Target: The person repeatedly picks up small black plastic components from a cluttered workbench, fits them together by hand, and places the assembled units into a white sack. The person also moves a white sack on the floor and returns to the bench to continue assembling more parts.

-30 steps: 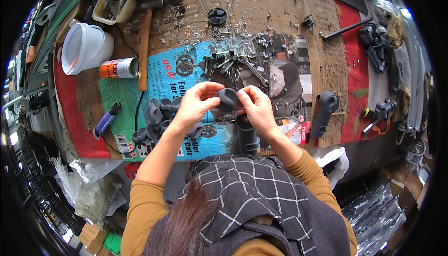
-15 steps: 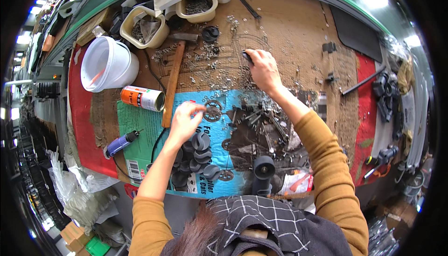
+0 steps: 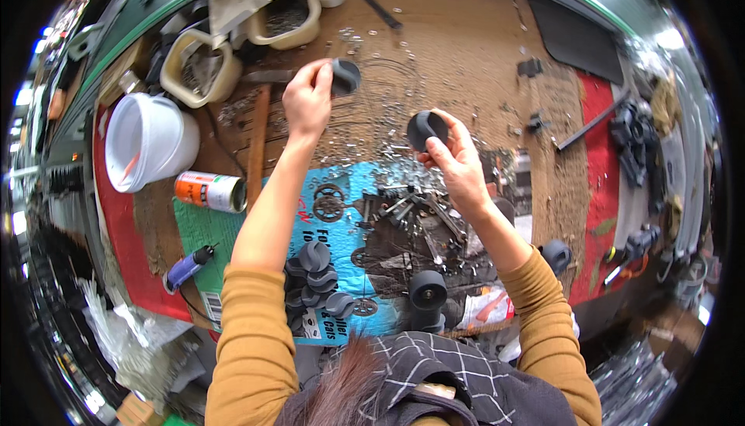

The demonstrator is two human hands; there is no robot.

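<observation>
I've two pieces aloft: left disc [image 3: 347,77] and right disc [image 3: 425,127], both over the worktop [image 3: 473,46]; the disc cluster [image 3: 317,280] lies loose on blue card [image 3: 347,244], so I judge plenty remains; finished count, can't tell; my left hand [image 3: 307,105] reaches farther forward, grip seemingly pinched on its disc's edge; my right hand [image 3: 461,168] angles inward, thumb and fingers closed round its own.

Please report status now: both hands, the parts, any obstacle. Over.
Left hand gripping dark round part. Right hand holding similar round part. Loose metal hardware scattered nearby; nothing visibly blocking either hand.
</observation>
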